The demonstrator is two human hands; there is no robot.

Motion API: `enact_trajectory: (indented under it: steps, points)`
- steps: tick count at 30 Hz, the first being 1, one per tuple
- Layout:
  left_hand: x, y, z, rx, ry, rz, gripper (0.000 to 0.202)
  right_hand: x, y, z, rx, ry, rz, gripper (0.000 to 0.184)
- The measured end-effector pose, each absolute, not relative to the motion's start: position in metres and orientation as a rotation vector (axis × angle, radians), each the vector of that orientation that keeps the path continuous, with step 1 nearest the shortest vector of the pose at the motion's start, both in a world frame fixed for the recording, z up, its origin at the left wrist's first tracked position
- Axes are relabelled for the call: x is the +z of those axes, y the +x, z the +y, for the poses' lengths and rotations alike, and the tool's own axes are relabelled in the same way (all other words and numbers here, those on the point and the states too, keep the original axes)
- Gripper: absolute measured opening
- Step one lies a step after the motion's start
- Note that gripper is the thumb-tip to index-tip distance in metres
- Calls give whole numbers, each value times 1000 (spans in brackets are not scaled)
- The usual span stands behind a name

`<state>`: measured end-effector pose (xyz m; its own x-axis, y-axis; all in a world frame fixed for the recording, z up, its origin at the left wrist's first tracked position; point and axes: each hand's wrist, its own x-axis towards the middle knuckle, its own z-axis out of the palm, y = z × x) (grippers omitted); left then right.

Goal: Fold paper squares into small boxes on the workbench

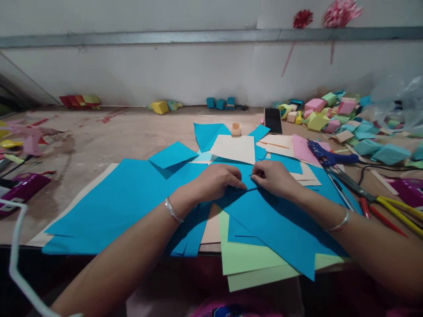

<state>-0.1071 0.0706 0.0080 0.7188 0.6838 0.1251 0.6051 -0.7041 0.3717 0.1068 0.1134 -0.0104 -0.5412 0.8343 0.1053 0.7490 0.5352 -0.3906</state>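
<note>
My left hand (216, 181) is curled, with its fingertips pressed down at the edge of a piece of blue paper (251, 189) among the blue sheets. My right hand (272, 177) is closed in a pinch on the same blue paper, close by the left fingertips. Only a narrow dark edge of that piece shows between the hands; the fingers hide the rest. Under both hands lie large blue paper sheets (132, 198), with light green sheets (254, 259) below them. Just beyond the hands is a cream paper piece (233, 147).
To the right lie a blue glue gun (330, 154), yellow-handled scissors (396, 211) and a pen (340, 189). A phone (272, 120) stands near a pile of folded paper pieces (350, 114). A purple tool (23, 189) is at left. A wall with a metal rail (198, 37) closes the back.
</note>
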Motion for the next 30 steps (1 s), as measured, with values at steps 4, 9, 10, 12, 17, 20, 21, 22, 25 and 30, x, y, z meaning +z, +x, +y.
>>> enact_trajectory:
  steps: [4, 9, 10, 12, 17, 20, 21, 22, 25, 30]
  points:
    - [16, -104, 66, 306, 2615, 1088, 39, -10, 107, 114, 439, -1320, -2501, 9]
    - [26, -101, 60, 189, 2586, 1179, 19, -10, 107, 114, 433, -1318, -2507, 9]
    - [28, -102, 59, 171, 2584, 1173, 19, -10, 106, 114, 434, -1317, -2509, 9]
    - [32, -104, 58, 175, 2568, 1148, 22, -10, 106, 114, 434, -1316, -2513, 9]
    - [35, -106, 57, 238, 2480, 1164, 28, -9, 108, 114, 448, -1304, -2542, 10]
    - [34, -105, 56, 207, 2490, 1192, 35, -11, 109, 112, 440, -1289, -2579, 24]
    - [34, -105, 57, 184, 2510, 1191, 36, -12, 109, 112, 421, -1290, -2592, 34]
    - [33, -105, 57, 158, 2534, 1185, 35, -12, 108, 111, 399, -1292, -2607, 43]
    - [30, -106, 57, 153, 2563, 1157, 28, -14, 107, 111, 353, -1292, -2645, 53]
    - [24, -110, 58, 296, 2513, 1123, 30, -7, 120, 124, 419, -1321, -2689, 47]
